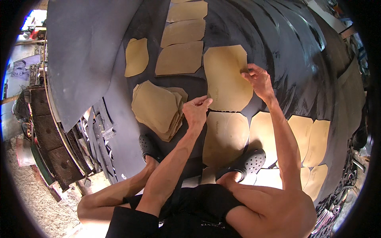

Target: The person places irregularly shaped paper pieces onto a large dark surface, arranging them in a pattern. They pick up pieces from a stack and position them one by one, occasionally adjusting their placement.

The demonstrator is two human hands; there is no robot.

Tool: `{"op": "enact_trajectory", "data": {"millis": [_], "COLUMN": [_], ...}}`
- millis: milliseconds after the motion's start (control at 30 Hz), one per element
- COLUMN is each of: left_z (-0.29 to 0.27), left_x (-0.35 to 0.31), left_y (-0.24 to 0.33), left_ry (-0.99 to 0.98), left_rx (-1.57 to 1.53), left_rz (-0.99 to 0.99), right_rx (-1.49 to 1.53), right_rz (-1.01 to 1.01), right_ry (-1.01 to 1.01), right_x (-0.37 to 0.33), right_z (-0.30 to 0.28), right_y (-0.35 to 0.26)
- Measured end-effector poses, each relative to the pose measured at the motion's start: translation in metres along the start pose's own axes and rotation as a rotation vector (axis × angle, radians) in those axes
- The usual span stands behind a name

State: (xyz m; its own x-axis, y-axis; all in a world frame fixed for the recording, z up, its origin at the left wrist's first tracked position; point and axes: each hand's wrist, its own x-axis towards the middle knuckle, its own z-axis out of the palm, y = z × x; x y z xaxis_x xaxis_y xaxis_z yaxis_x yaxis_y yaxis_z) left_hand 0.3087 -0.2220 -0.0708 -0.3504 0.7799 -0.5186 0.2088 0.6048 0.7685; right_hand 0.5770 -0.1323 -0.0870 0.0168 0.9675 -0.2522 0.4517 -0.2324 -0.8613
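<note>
A large tan flat panel (226, 77) with angled corners lies over the dark grey sheet (293, 79); whether cardboard or another board, I cannot tell. My left hand (196, 113) pinches its lower left edge between thumb and fingers. My right hand (260, 81) is closed on its upper right edge, thumb and fingertips at the rim. Just below it lies another tan panel (225, 137), close against its lower edge. Left of my left hand sits a loose stack of tan panels (154, 105), its layers fanned unevenly.
A column of tan panels (180, 57) runs away at the far side, with a single curved piece (137, 57) to its left. More panels (299, 133) lie under my right forearm. My clog-shod feet (254, 160) rest on the sheet. Dark scraps (101, 123) lie at left.
</note>
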Motion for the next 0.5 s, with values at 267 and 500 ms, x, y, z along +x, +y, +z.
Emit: {"op": "enact_trajectory", "data": {"millis": [267, 500], "left_z": [0.002, 0.009], "left_x": [-0.004, -0.011], "left_y": [-0.005, -0.009], "left_ry": [-0.014, 0.078], "left_rx": [0.030, 0.332], "left_rz": [0.065, 0.360], "right_rx": [-0.148, -0.563], "right_rz": [-0.008, -0.073], "right_ry": [0.057, 0.211], "right_x": [-0.005, -0.017], "right_z": [0.007, 0.018], "right_y": [-0.002, -0.018]}}
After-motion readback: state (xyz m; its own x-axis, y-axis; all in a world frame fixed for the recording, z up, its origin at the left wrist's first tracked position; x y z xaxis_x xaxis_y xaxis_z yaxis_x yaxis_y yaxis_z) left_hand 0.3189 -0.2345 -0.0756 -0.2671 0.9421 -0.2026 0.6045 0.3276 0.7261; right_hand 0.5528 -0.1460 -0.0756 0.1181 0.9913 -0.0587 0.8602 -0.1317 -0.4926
